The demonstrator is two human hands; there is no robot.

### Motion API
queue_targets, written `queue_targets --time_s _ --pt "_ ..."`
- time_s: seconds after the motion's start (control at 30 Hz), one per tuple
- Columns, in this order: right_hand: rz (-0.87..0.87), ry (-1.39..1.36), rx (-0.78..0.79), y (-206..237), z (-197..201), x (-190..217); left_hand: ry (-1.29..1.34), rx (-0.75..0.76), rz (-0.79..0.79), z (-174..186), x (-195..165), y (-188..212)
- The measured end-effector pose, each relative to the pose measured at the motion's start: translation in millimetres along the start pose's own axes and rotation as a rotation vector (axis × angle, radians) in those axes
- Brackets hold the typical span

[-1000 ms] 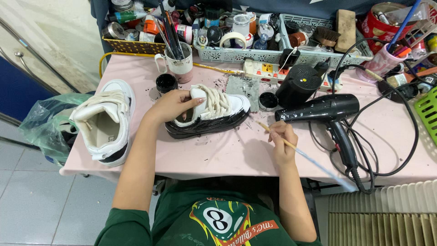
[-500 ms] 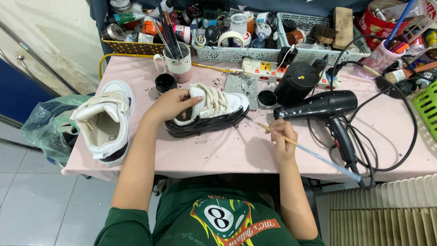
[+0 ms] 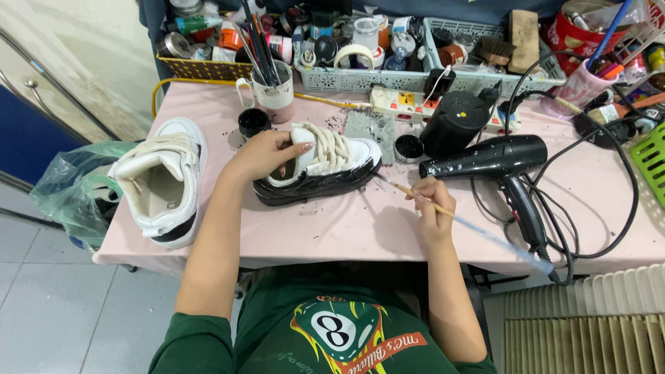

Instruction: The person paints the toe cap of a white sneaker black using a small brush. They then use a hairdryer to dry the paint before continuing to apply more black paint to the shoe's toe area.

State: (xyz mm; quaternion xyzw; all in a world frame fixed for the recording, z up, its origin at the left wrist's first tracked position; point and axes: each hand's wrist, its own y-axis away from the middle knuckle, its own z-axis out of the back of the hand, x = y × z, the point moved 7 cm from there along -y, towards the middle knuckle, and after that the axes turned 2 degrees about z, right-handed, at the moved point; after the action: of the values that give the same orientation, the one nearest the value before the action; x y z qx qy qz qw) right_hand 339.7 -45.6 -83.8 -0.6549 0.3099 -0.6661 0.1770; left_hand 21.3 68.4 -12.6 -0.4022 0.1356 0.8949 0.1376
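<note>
A white sneaker with a black-painted sole (image 3: pixel 325 166) lies on its side on the pink table (image 3: pixel 360 228). My left hand (image 3: pixel 267 154) grips its heel and collar and holds it steady. A thin paintbrush (image 3: pixel 443 211) with a long pale blue handle is pinched in my right hand (image 3: pixel 429 208). Its tip touches the sneaker's black sole at the toe end. A second white sneaker (image 3: pixel 163 183) stands at the table's left edge, opening upward.
A black hair dryer (image 3: pixel 499 163) with a looping cord lies to the right. Small black paint pots (image 3: pixel 253 123) (image 3: pixel 409 147), a mug of brushes (image 3: pixel 270 86), a black jar (image 3: pixel 454 125), a power strip and crowded baskets fill the back. A green plastic bag (image 3: pixel 69 187) hangs at left.
My right hand has moved the brush tip left, up to the toe of the sneaker's sole. My left hand stays on the heel.
</note>
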Motion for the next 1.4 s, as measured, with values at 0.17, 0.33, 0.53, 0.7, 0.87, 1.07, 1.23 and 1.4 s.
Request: queue_targets --time_s 0.17,0.33,0.53,0.7,0.87,1.07,1.23,1.4 --pt "0.037 0.076 0.052 -2 -5 6 0.062 0.010 -0.033 -1 5 -3" --pt "0.013 0.098 0.028 -1 -2 1 0.059 0.007 -0.029 -1 9 -6" --pt "0.055 0.113 0.064 -4 -1 -4 0.039 0.005 -0.020 -1 8 -5" --pt "0.008 -0.019 0.014 -3 3 -6 0.008 -0.009 -0.026 2 6 -6" --pt "-0.009 0.055 0.039 -2 1 -9 0.057 -0.005 -0.022 2 5 -4" --pt "-0.018 0.140 0.046 -2 2 -14 0.035 -0.008 -0.031 0 1 -4" --pt "-0.033 0.044 0.022 1 2 -11 0.034 -0.006 -0.026 1 2 -3" --pt "-0.043 -0.046 0.024 -1 1 -6 0.044 -0.007 -0.021 1 1 -3"
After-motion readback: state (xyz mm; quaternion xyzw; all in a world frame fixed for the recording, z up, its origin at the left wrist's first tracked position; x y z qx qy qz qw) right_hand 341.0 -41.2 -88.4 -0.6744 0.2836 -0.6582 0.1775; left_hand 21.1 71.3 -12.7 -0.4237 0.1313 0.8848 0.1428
